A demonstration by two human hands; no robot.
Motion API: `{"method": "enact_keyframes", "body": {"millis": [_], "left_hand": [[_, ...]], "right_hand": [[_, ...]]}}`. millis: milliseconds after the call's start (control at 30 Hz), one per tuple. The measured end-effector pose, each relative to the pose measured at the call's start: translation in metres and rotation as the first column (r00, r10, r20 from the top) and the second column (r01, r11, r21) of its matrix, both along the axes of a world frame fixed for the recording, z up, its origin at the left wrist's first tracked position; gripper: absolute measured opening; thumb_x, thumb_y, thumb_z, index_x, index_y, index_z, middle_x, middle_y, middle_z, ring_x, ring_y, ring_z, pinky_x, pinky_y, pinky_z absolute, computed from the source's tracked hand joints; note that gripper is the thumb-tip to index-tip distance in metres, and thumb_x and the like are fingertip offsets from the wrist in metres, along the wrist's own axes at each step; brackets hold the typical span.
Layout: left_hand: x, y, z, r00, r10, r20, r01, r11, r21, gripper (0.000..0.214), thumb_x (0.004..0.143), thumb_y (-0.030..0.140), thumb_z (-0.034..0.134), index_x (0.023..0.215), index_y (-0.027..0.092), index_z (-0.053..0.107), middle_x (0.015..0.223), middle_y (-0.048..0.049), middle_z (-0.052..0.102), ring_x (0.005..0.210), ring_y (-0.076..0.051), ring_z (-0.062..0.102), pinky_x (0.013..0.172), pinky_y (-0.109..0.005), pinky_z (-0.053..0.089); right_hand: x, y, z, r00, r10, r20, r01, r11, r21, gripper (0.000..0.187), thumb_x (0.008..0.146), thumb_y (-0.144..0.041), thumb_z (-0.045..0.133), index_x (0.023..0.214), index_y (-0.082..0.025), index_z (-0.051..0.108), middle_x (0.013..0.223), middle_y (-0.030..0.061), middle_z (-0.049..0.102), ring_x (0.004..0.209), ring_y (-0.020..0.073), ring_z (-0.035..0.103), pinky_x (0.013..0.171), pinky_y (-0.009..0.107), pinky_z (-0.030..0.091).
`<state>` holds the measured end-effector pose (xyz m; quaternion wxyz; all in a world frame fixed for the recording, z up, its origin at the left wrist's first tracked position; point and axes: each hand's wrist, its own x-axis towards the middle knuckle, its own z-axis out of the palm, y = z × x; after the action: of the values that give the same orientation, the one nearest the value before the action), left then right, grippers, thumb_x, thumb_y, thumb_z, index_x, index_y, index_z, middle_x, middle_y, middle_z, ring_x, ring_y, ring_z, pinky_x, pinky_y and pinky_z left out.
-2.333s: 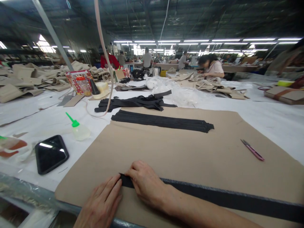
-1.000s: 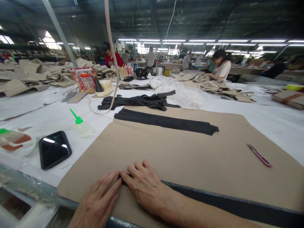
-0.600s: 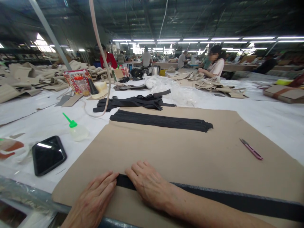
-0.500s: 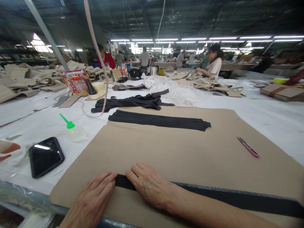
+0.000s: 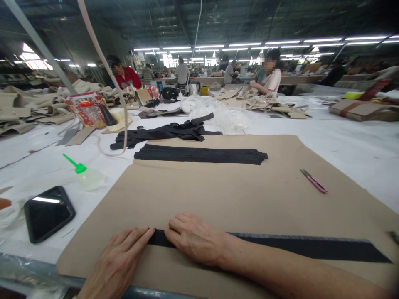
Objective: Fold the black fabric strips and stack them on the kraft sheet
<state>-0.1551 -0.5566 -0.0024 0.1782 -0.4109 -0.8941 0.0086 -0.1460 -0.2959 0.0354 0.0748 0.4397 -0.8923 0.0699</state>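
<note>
A long black fabric strip (image 5: pixel 336 248) lies crosswise on a tan sheet (image 5: pixel 199 191), with a grey band along its far edge. My left hand (image 5: pixel 116 259) is at the strip's left end, its fingers close together and the fingertips pressing on that end; its thumb is hidden. Just to the right, my right hand (image 5: pixel 193 238) rests on the strip with bent fingers closed on it. My right forearm covers the middle part of the strip. Farther back on the sheet is a neat stack of black strips (image 5: pixel 199 154). Pink thread snips (image 5: pixel 314 181) lie at the right.
Left of the sheet are a black phone (image 5: pixel 50 212) and a squeeze bottle (image 5: pixel 90 176) with a green nozzle. Behind the stack sit a loose pile of black strips (image 5: pixel 162 133), clear plastic (image 5: pixel 215 112) and a hanging hose (image 5: pixel 124 112). Several people work farther back.
The view has shifted, so the strip's right end now shows. My right hand has slid slightly away from the left along the strip. The left hand stays at its end.
</note>
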Motion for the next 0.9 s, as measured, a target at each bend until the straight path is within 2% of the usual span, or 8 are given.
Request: {"method": "enact_keyframes", "body": {"millis": [300,600,767,900], "left_hand": [[0.005,0.009,0.008,0.999,0.030,-0.011,-0.031,0.996,-0.081,0.059,0.085,0.014,0.042,0.139,0.035,0.034,0.115,0.0015,0.060,0.099,-0.015,0.055,0.086,-0.029,0.043],[0.009,0.023,0.019,0.996,0.043,-0.072,-0.053,0.989,-0.137,0.073,0.078,0.005,0.041,0.140,0.041,0.028,0.102,-0.0013,0.061,0.095,-0.015,0.057,0.086,-0.031,0.036],[0.012,0.026,0.022,0.994,0.071,-0.081,-0.085,0.980,-0.178,0.079,0.075,0.001,0.039,0.139,0.046,0.026,0.103,-0.0021,0.061,0.094,-0.017,0.058,0.085,-0.035,0.035],[0.013,0.027,0.022,0.995,0.072,-0.067,-0.084,0.978,-0.190,0.079,0.075,0.001,0.038,0.139,0.045,0.026,0.103,-0.0035,0.061,0.097,-0.018,0.058,0.085,-0.035,0.035]], "right_hand": [[0.008,0.010,0.010,1.000,-0.009,0.015,0.008,1.000,0.020,0.009,0.093,-0.015,0.046,0.095,-0.014,0.055,0.088,0.0034,0.053,0.081,0.0169,0.044,0.075,0.029,0.040],[0.020,0.029,0.012,0.999,-0.032,0.013,0.032,0.999,0.042,0.014,0.095,-0.015,0.042,0.099,-0.014,0.055,0.089,0.0040,0.053,0.081,0.0172,0.044,0.074,0.031,0.037],[0.027,0.040,0.014,0.999,-0.042,0.023,0.041,0.998,0.052,0.016,0.096,-0.016,0.039,0.100,-0.014,0.055,0.089,0.0040,0.052,0.080,0.0175,0.043,0.073,0.032,0.036],[0.031,0.050,0.014,0.999,-0.036,0.013,0.035,0.998,0.060,0.017,0.096,-0.015,0.038,0.101,-0.013,0.054,0.090,0.0045,0.052,0.080,0.0174,0.042,0.074,0.031,0.036]]}}
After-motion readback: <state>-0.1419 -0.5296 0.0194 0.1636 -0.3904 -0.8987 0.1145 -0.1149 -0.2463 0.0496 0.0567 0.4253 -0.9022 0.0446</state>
